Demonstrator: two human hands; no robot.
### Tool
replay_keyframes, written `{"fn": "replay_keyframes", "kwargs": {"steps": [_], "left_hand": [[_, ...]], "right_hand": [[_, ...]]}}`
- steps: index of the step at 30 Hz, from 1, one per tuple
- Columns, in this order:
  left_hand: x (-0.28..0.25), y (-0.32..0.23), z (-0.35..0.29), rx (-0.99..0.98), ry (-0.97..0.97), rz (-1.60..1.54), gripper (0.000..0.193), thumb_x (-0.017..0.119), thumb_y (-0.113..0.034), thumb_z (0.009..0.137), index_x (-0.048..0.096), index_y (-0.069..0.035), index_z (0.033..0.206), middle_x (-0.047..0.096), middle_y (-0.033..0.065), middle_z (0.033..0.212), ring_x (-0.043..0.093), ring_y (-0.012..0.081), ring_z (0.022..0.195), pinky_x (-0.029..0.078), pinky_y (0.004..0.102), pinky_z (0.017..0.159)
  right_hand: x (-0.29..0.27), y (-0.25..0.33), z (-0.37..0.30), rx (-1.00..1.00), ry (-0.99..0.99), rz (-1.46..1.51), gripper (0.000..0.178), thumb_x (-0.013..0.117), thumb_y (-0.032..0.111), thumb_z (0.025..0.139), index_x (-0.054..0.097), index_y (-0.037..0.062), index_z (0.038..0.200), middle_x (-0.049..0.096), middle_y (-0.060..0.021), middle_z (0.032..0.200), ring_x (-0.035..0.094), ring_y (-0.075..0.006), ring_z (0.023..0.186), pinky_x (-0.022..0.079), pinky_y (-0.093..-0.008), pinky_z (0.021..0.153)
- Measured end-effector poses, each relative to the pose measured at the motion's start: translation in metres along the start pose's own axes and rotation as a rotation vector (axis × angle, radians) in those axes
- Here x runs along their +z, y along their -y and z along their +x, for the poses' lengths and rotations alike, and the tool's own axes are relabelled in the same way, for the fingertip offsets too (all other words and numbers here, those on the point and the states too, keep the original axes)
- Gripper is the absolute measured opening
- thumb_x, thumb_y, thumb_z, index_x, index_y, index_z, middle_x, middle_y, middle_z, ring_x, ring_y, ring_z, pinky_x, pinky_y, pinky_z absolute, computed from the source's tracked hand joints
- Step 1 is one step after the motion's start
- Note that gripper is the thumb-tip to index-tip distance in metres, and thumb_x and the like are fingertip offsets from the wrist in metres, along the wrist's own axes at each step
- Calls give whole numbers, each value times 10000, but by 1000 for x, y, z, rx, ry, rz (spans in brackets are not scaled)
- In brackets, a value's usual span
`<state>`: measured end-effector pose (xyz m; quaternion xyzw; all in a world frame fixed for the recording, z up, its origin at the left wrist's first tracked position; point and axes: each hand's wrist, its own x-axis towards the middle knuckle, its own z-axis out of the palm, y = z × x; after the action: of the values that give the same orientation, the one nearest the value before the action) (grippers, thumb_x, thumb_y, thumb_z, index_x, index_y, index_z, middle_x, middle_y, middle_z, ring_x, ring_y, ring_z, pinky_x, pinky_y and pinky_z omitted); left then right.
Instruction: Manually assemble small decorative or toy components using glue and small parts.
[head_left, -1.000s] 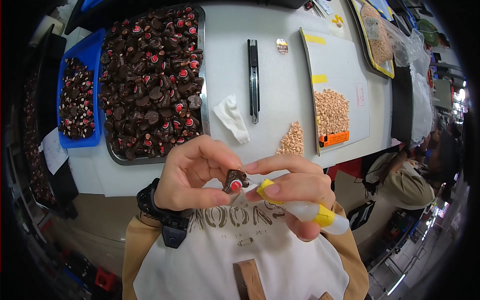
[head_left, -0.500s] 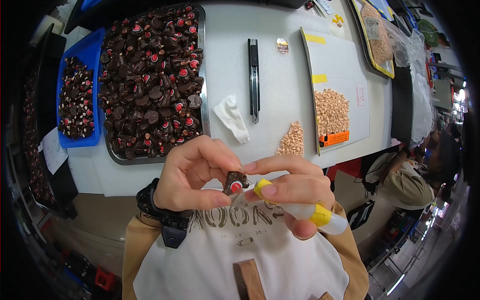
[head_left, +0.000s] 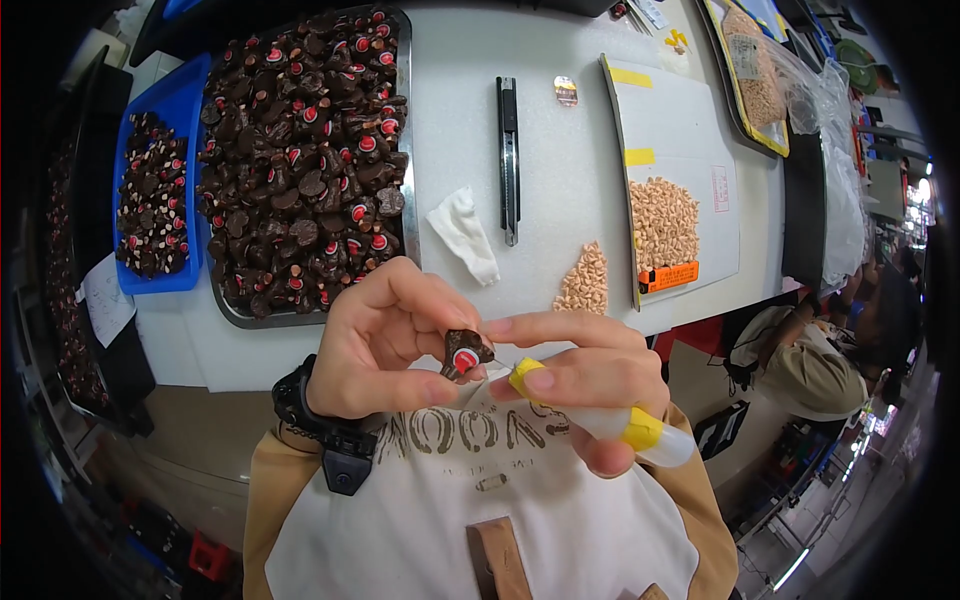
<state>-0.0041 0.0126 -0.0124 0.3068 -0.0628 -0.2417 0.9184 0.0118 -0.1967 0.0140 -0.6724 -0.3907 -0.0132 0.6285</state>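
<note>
Between the fingertips and thumb of my left hand (head_left: 375, 345) is a small dark brown moulded piece (head_left: 453, 345) with a round red-and-white mark on its side. My right hand (head_left: 595, 365) is closed around a slim translucent squeeze bottle (head_left: 672, 450) wrapped in yellow tape at its neck and near its base. A thin needle tip points from the bottle toward the brown piece. My right index fingertip is right beside the piece; whether it touches is hard to see. Both hands are held up in front of my white apron (head_left: 420, 530), near the table's front edge.
A metal tray (head_left: 411, 235) heaped with similar brown pieces stands left, beside a blue tray (head_left: 198, 120) of more. On the white table (head_left: 450, 80) lie a white cloth (head_left: 463, 235), a utility knife (head_left: 508, 150), small beige parts (head_left: 583, 282) and a cardboard sheet (head_left: 690, 130) bearing more.
My left hand has shifted slightly up and left, and the brown piece has turned in its fingers. The right hand and bottle have hardly moved.
</note>
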Motion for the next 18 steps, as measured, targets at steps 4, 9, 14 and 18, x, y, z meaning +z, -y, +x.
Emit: {"fn": "replay_keyframes", "kwargs": {"steps": [4, 9, 14, 18], "left_hand": [[-1, 1, 0, -1, -7, 18, 407, 657, 110, 698, 459, 15, 1041, 559, 171, 1020, 612, 194, 917, 510, 323, 838], [-6, 3, 1, 159, -104, 6, 395, 667, 20, 719, 435, -3, 1038, 553, 190, 1008, 608, 179, 841, 521, 293, 750], [0, 6, 2, 156, -66, 39, 384, 659, -8, 738, 430, -4, 1047, 548, 182, 987, 602, 183, 823, 522, 286, 706], [-3, 5, 4, 110, -66, 49, 380, 654, -12, 744, 427, -4, 1049, 544, 177, 981, 596, 178, 822, 516, 285, 716]], "right_hand": [[5, -2, -4, -13, -147, 82, 568, 443, 479, 922, 598, -64, 974, 640, -124, 701, 642, -409, 876, 539, -368, 535], [-14, 16, -19, -10, -207, 159, 512, 647, 388, 817, 504, -12, 1103, 662, -184, 824, 617, -428, 953, 535, -451, 756], [-60, 7, -37, 374, -149, -514, 352, 679, 82, 739, 514, 30, 1045, 645, -163, 899, 605, -328, 880, 485, -406, 752], [-65, -15, -36, 396, 2, -916, 357, 654, -33, 571, 580, 65, 907, 595, -45, 750, 504, -251, 746, 410, -340, 651]]}}
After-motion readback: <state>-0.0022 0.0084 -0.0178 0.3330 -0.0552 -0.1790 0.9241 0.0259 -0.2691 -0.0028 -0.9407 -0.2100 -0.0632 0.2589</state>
